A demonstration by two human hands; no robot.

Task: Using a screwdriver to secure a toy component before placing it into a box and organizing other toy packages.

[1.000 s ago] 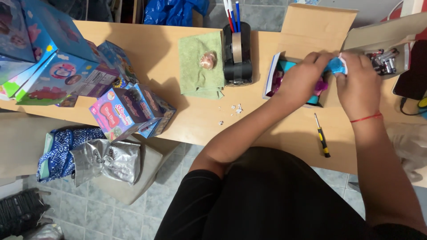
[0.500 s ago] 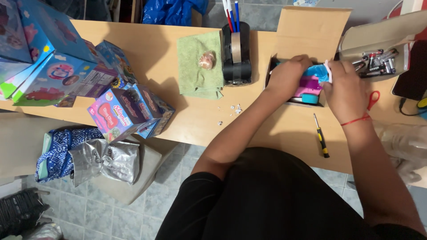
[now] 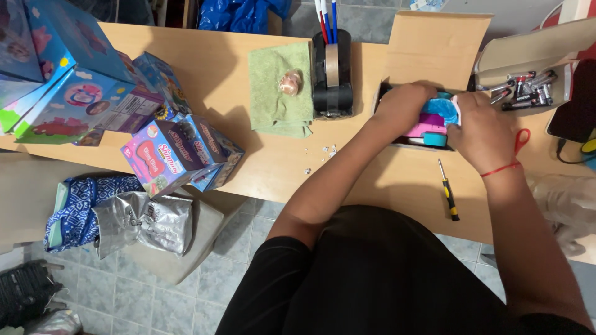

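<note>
Both hands are on a pink-and-blue toy [image 3: 431, 124] sitting inside an open cardboard box [image 3: 434, 43] on the wood table [image 3: 248, 167]. Landmark = the box.

L hand [image 3: 402, 105]: at the box's left inner edge, fingers curled over the toy's left end, grasping it. R hand [image 3: 481, 130]: at the box's right side, fingers wrapped over the toy's blue top & right end, also gripping. Red string on the R wrist. Fingertips mostly hidden behind the toy, so can't tell exact contact pts. Toy is partly inside the box, its pink body and a teal bit showing between the hands.

Rel. to the box:
- Just right: 2nd open carton [image 3: 534, 56] w/ loose batteries [image 3: 524, 90] in it.
- Just left: black tape dispenser [image 3: 332, 74], pens [image 3: 326, 12] standing behind it.
- Further left: green cloth [image 3: 279, 87] w/ a small round pinkish thing [image 3: 290, 82] on it.
- Below-left, near: tiny bits [image 3: 323, 152] scattered on the table, screws or similar, too small to tell.
- Below, near the R forearm: screwdriver [image 3: 448, 197], yellow-black handle, lying apart from the box.
- Far left: pile of colourful toy boxes [image 3: 167, 155], some tipped at the table edge.
- Far left & down, off the table: silver foil bag [image 3: 143, 220] and blue patterned bag [image 3: 81, 205] over tile floor [image 3: 186, 291].

Person wears black.
</note>
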